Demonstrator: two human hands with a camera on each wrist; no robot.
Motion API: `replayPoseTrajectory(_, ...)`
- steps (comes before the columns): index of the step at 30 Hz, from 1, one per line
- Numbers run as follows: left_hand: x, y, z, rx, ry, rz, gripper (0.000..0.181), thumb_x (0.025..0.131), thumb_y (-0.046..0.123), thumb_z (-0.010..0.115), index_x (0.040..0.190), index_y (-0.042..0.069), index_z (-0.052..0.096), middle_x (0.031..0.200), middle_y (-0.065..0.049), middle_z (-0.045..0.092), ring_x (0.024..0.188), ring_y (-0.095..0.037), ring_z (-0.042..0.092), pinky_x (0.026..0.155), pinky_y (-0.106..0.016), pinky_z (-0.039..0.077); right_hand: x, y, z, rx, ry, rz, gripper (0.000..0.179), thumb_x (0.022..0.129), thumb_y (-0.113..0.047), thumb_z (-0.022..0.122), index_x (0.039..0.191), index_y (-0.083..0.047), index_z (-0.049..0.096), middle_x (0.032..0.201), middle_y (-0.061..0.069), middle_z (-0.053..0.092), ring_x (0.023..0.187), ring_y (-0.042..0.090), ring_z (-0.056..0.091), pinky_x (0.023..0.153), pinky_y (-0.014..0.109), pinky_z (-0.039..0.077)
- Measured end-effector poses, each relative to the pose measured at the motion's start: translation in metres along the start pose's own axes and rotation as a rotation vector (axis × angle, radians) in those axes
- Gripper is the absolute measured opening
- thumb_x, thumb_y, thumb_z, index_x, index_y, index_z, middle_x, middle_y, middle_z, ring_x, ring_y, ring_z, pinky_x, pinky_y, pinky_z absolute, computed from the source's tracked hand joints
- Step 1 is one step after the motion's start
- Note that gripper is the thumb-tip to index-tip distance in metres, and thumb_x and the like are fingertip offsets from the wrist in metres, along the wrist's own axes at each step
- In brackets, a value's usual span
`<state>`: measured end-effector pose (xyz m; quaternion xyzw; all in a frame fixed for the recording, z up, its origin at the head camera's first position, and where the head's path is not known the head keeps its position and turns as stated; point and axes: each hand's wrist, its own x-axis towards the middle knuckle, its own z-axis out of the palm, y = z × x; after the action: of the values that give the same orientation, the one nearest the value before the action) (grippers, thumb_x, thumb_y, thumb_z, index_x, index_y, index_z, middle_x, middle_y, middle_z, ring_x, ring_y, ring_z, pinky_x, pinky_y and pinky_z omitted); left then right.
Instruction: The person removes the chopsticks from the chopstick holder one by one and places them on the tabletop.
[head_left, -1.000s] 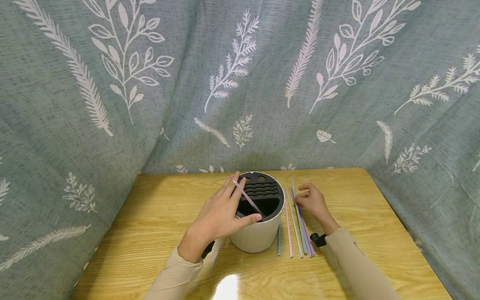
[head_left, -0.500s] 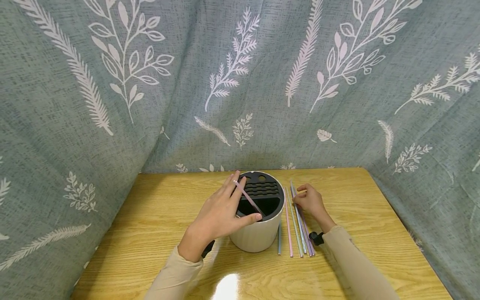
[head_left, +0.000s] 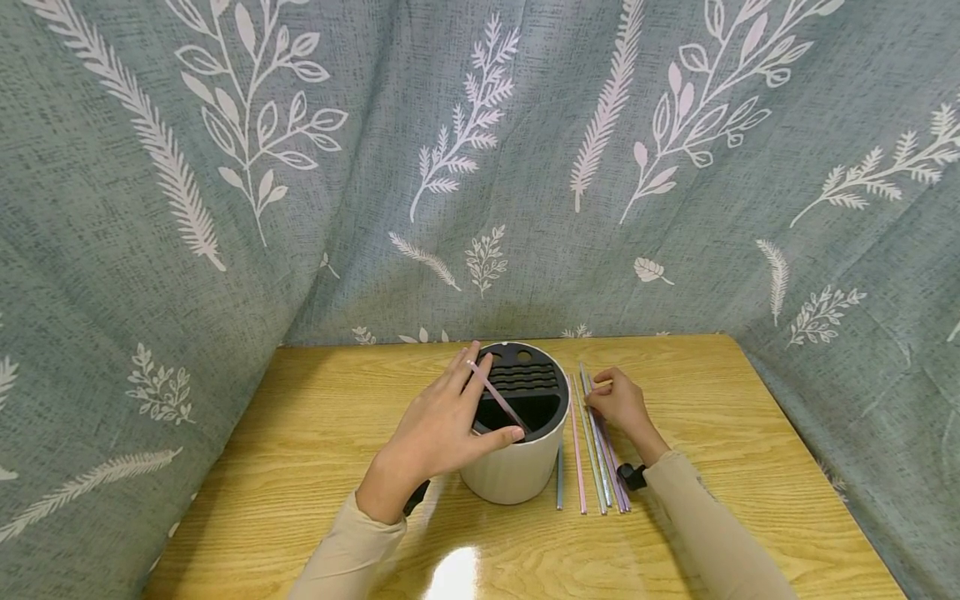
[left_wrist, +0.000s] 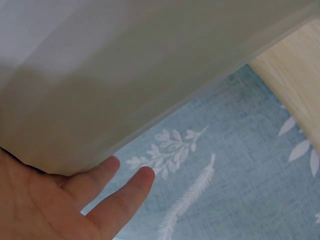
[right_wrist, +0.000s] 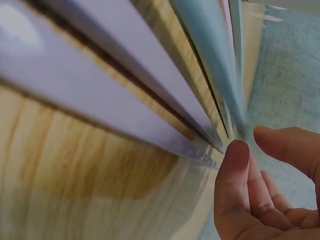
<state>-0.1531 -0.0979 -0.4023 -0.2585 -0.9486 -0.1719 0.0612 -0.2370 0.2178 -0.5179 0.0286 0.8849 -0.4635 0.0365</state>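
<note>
A white utensil holder point(head_left: 510, 479) with a black divided top stands mid-table. My left hand point(head_left: 438, 425) lies along its left rim, fingers straight, thumb across the front edge. In the left wrist view, two fingertips point(left_wrist: 145, 175) stick out beside the holder's pale wall point(left_wrist: 100, 85). One pink chopstick point(head_left: 495, 392) leans out of the front compartment. To the right of the holder, my right hand point(head_left: 622, 404) pinches a blue chopstick point(right_wrist: 212, 55) near its narrow end, between thumb and forefinger. Purple chopsticks point(right_wrist: 135, 55) with dotted tips lie next to it.
Several more chopsticks lie lengthwise on the wooden table point(head_left: 300, 483), among them a pink one point(head_left: 577, 458) and a dark blue one point(head_left: 559, 479) close against the holder. A patterned blue-green curtain point(head_left: 405, 275) borders the table at the back and sides.
My right hand has shifted slightly left and its fingers have closed in on the blue chopstick, whose far end has moved a little left. The left hand and holder stay still.
</note>
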Motion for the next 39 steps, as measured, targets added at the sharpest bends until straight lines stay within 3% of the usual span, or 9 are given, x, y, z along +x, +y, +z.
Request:
replayPoseTrajectory(5, -0.001, 0.000, 0.000, 0.001, -0.001, 0.006, 0.108, 0.085, 0.086, 0.037, 0.161, 0.012, 0.019, 0.167, -0.010, 0.007, 0.151, -0.027, 0.012, 0.108, -0.053, 0.038, -0.006, -0.004, -0.003, -0.011, 0.039, -0.034, 0.036, 0.092, -0.006, 0.067, 0.124, 0.005, 0.057, 0.100, 0.020, 0.071, 0.077, 0.029, 0.070, 0.062, 0.036, 0.055)
replayPoseTrajectory(9, -0.002, 0.000, 0.001, 0.000, -0.006, 0.006, 0.108, 0.085, 0.086, 0.037, 0.161, 0.011, 0.019, 0.166, -0.010, 0.007, 0.151, -0.027, 0.012, 0.108, -0.053, 0.037, -0.020, -0.026, -0.010, 0.042, 0.082, -0.132, 0.034, 0.094, -0.009, 0.068, 0.125, 0.003, 0.058, 0.101, 0.017, 0.072, 0.079, 0.027, 0.070, 0.063, 0.032, 0.056)
replayPoseTrajectory(15, -0.002, 0.000, 0.000, -0.003, -0.008, -0.003, 0.108, 0.085, 0.086, 0.037, 0.162, 0.012, 0.018, 0.166, -0.010, 0.008, 0.151, -0.026, 0.012, 0.108, -0.053, 0.038, -0.055, -0.081, -0.025, 0.193, 0.136, -0.365, 0.032, 0.095, -0.013, 0.072, 0.124, -0.005, 0.061, 0.104, 0.012, 0.073, 0.089, 0.016, 0.068, 0.074, 0.024, 0.055)
replayPoseTrajectory(20, -0.002, 0.000, 0.000, -0.008, -0.017, -0.008, 0.108, 0.085, 0.086, 0.037, 0.162, 0.012, 0.018, 0.167, -0.011, 0.008, 0.151, -0.027, 0.013, 0.108, -0.053, 0.038, -0.082, -0.120, -0.023, 0.335, 0.090, -0.614, 0.031, 0.092, 0.001, 0.072, 0.121, -0.001, 0.062, 0.102, 0.015, 0.072, 0.092, 0.016, 0.068, 0.078, 0.024, 0.055)
replayPoseTrajectory(25, -0.002, -0.001, -0.001, -0.007, -0.017, -0.009, 0.109, 0.085, 0.087, 0.036, 0.162, 0.012, 0.018, 0.167, -0.009, 0.007, 0.151, -0.027, 0.013, 0.108, -0.053, 0.038, -0.096, -0.146, -0.007, 0.302, 0.007, -0.765, 0.035, 0.090, 0.004, 0.072, 0.123, -0.002, 0.060, 0.103, 0.013, 0.071, 0.091, 0.020, 0.069, 0.080, 0.029, 0.056)
replayPoseTrajectory(29, -0.002, -0.001, 0.000, -0.006, -0.008, -0.001, 0.108, 0.085, 0.087, 0.036, 0.161, 0.012, 0.020, 0.167, -0.009, 0.007, 0.151, -0.026, 0.013, 0.108, -0.052, 0.038, -0.098, -0.157, 0.008, 0.251, -0.059, -0.804, 0.037, 0.091, 0.001, 0.073, 0.125, 0.000, 0.058, 0.105, 0.013, 0.070, 0.090, 0.021, 0.069, 0.078, 0.033, 0.057)
replayPoseTrajectory(33, -0.002, -0.001, 0.000, 0.002, -0.006, 0.004, 0.109, 0.085, 0.087, 0.036, 0.161, 0.011, 0.019, 0.167, -0.009, 0.007, 0.151, -0.025, 0.012, 0.108, -0.051, 0.039, -0.097, -0.162, 0.018, 0.212, -0.100, -0.794, 0.040, 0.090, -0.002, 0.075, 0.125, 0.001, 0.057, 0.104, 0.010, 0.070, 0.089, 0.018, 0.069, 0.077, 0.034, 0.058)
replayPoseTrajectory(39, -0.001, -0.001, 0.000, 0.007, 0.008, 0.014, 0.110, 0.084, 0.087, 0.037, 0.161, 0.010, 0.019, 0.166, -0.009, 0.007, 0.151, -0.026, 0.013, 0.108, -0.051, 0.039, -0.096, -0.166, 0.025, 0.121, -0.084, -0.772, 0.041, 0.088, -0.002, 0.078, 0.124, 0.000, 0.058, 0.101, 0.004, 0.070, 0.086, 0.011, 0.068, 0.075, 0.031, 0.057)
